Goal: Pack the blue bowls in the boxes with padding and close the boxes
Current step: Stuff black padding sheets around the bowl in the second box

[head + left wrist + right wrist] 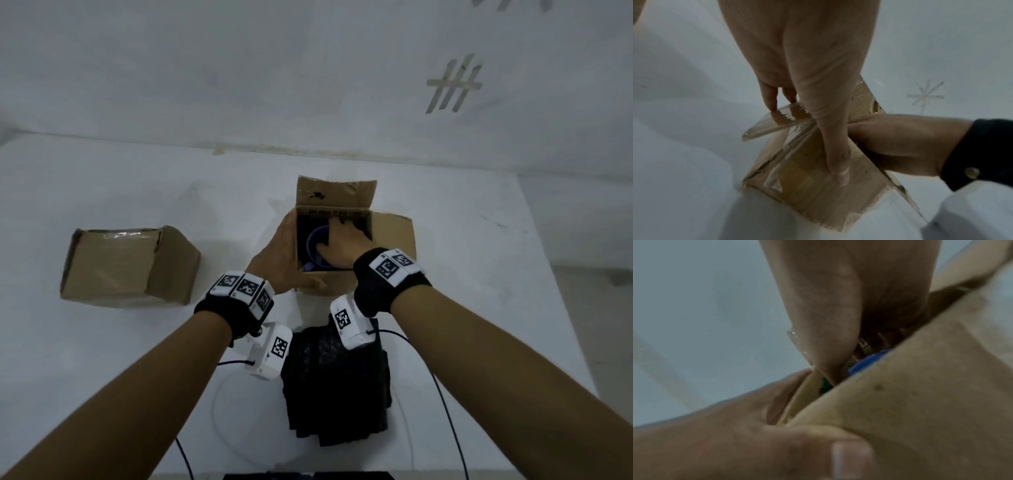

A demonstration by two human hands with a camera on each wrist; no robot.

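An open cardboard box (390,240) stands mid-table with its back and right flaps up. A blue bowl (315,248) sits inside it, over a dark interior. My right hand (337,240) reaches into the box and holds the bowl by its rim, thumb inside the bowl. The right wrist view shows only a sliver of the bowl (869,360) behind the box's front wall (920,402). My left hand (282,251) steadies the box's left front corner. Its straight fingers (769,100) press the taped left flap down, and the thumb lies flat on the box front (818,194).
A second cardboard box (130,267), closed, sits to the left. A stack of black padding (337,383) lies in front of the open box, between my forearms. Thin cables (445,394) trail over the white table (496,274). A white wall rises close behind.
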